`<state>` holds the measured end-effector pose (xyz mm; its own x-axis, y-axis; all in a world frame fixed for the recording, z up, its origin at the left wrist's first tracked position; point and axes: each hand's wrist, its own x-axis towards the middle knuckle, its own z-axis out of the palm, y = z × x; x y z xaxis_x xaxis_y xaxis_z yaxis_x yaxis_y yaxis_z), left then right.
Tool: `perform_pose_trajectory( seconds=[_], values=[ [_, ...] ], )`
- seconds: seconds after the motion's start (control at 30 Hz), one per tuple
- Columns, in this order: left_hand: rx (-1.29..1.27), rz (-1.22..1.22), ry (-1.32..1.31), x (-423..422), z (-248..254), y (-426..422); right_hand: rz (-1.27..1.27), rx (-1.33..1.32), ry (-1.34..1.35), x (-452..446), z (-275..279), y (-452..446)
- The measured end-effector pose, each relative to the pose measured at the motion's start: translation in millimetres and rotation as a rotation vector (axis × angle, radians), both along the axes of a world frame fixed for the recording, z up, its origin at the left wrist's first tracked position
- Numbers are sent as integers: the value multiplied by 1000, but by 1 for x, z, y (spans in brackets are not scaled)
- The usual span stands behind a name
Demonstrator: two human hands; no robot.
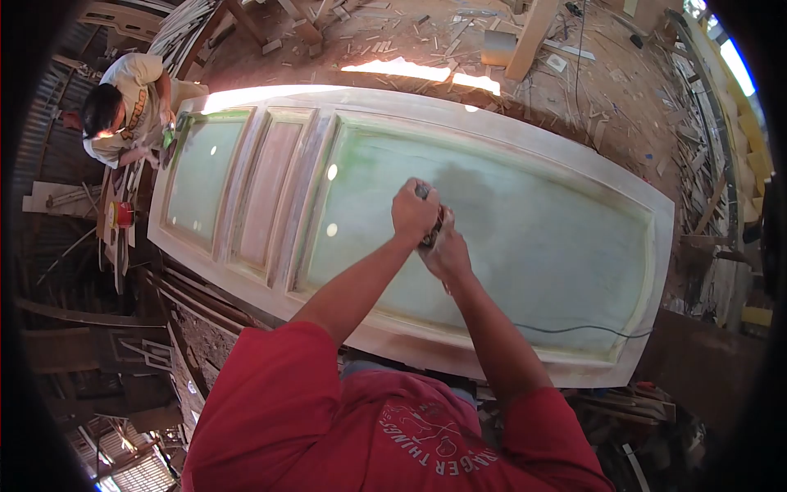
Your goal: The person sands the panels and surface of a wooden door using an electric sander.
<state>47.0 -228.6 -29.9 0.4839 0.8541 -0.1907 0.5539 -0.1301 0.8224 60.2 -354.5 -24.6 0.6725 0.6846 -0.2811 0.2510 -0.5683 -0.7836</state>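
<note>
A large wooden door [557, 148] with pale green recessed panels lies flat in front of me. My left hand [414, 215] is closed around a dark hand tool [430, 236] above the large green panel [541, 238]. Just behind it, my right hand [448, 252] also grips that tool. The fingers cover most of the tool, so its exact kind and whether it touches the panel cannot be made out. From beneath my right forearm a dark cord [582, 328] runs over the panel to the door's right edge.
Another person [127, 107] works at the door's far left end, holding a green tool [170, 135]. A red container [125, 215] stands near that end. Wood scraps [393, 41] litter the dirt floor beyond the door, near an upright wooden post [533, 41].
</note>
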Motion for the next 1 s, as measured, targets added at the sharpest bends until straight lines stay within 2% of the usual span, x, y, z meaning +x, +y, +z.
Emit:
perform_pose_trajectory(
  seconds=[0.17, 0.33, 0.47, 0.57, 0.63, 0.77, 0.9, 1.0],
  values=[
    [41, -3, 41, 33, -1, 31, 13, -47, 60, 36, -4, 32],
    [26, -16, 65, 33, 9, 28, 9, -31, 69, 36, 1, 28],
    [-11, -65, -15, -2, -2, 0, -19, -67, 55, 0, -1, -2],
    [53, -69, 2, -40, -6, -37, -17, 27, 44, -43, -9, -42],
    [78, -67, -13, -70, -10, -63, -2, -24, -49, -76, -18, -72],
    [106, -57, -87, -118, -7, -107, 25, 37, -20, -121, -5, -117],
    [77, -92, -92, -130, -4, -114, 3, -3, 151, -127, 10, -120],
    [90, -75, -84, -117, -6, -101, 13, -85, 130, -114, 8, -105]
  ],
)
